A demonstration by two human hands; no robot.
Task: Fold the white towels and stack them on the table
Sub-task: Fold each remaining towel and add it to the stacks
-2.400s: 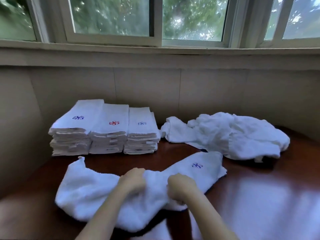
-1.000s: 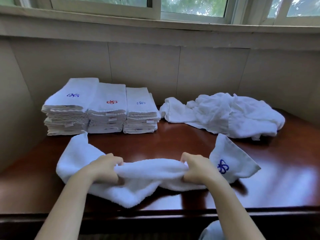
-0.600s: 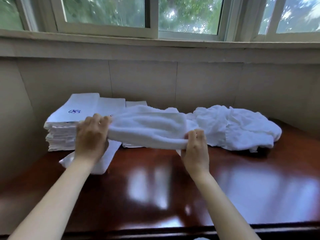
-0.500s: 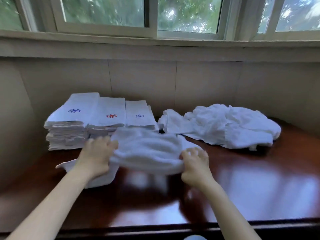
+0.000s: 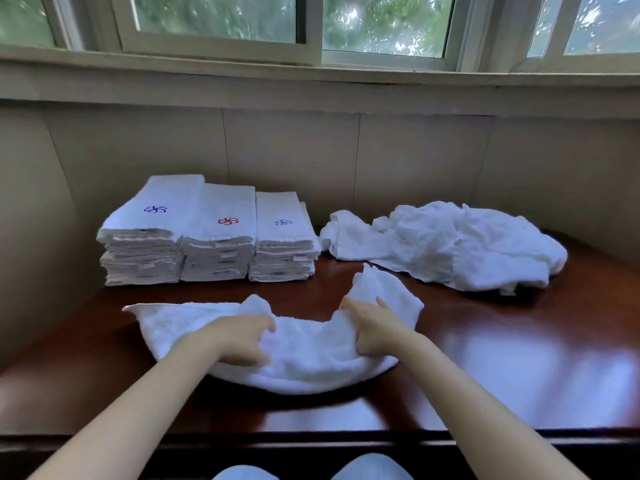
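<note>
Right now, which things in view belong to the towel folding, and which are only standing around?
Part of the job: the front towel, gripped by the left hand and right hand; three folded stacks; the unfolded heap; the table.
Just there: the window; the wall panels; the person's knees.

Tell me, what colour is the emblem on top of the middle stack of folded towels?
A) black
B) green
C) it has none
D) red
D: the middle stack carries a red emblem on its top towel, while the left stack and right stack show blue ones.
</note>
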